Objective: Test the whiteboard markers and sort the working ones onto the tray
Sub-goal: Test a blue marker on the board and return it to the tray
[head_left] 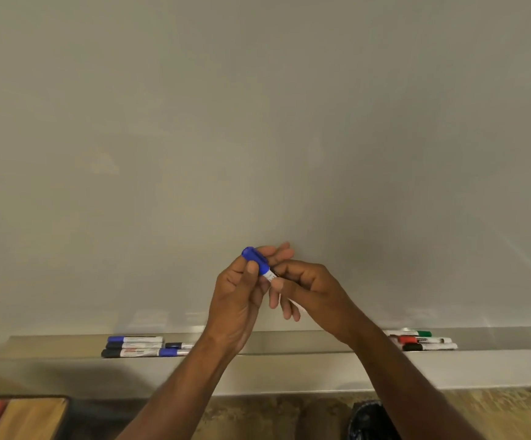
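Between both hands (267, 282), blue marker (259, 262).

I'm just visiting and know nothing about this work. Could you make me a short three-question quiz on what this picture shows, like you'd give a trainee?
1. True or false: the blue marker is lying on the tray.
2. Which hand's grip is on the blue cap?
A. left hand
B. right hand
C. neither
3. Fill in: on the right end of the tray, the marker nearest the whiteboard has a ____ cap.

Key
1. False: both hands hold it up in front of the whiteboard.
2. A: the left hand pinches the cap while the right hand holds the barrel.
3. Green: the green marker.
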Motion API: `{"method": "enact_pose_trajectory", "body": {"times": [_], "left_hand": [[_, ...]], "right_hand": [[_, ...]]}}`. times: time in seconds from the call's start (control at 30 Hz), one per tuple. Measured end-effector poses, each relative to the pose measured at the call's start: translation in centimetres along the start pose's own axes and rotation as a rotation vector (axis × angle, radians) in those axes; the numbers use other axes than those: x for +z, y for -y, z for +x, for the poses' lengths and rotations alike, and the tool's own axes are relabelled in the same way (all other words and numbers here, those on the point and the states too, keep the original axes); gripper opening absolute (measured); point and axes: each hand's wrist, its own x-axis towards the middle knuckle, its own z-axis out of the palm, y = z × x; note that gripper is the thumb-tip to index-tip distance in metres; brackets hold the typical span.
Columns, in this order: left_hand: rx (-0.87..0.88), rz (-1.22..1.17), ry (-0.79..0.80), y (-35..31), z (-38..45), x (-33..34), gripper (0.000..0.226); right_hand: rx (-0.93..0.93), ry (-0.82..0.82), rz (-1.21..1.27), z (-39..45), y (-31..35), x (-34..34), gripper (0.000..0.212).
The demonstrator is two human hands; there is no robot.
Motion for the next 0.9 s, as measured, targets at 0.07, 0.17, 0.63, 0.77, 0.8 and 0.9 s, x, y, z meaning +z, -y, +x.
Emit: {"method": "enact_pose_trajectory", "body": {"times": [0.07,0.17,0.63,0.77,0.8,0.9], "left_hand": [[0.042,-0.021,-0.020,-1.1,0.0,-0.1,0.042],[0.132,0.077,-0.136,-2.4,-0.1,-0.2,0.023],[0.272,0.050,-0.454,-6.0,-0.1,2.2,0.030],[0.308,0.000,-0.343,-6.9,0.7,1.9,0.027],[0.318,-0.014,-0.338,-7.0,0.8,1.8,0.027],[0.361,-0.011,-0.294,-6.6,0.7,1.9,0.017]], "right_hand": [[-0.025,-0.026,0.017,0.4,0.8,1.1,0.016],[-0.131,-0.174,-0.151,1.1,1.4,2.9,0.019],[-0.837,-0.766,-1.097,3.4,2.8,5.8,0.031],[-0.517,-0.735,-0.460,3.2,4.7,5.5,0.036],[-0.405,-0.687,-0.141,3.2,5.2,5.3,0.037],[-0.241,-0.511,0.721,3.3,5.8,5.2,0.037]]}}
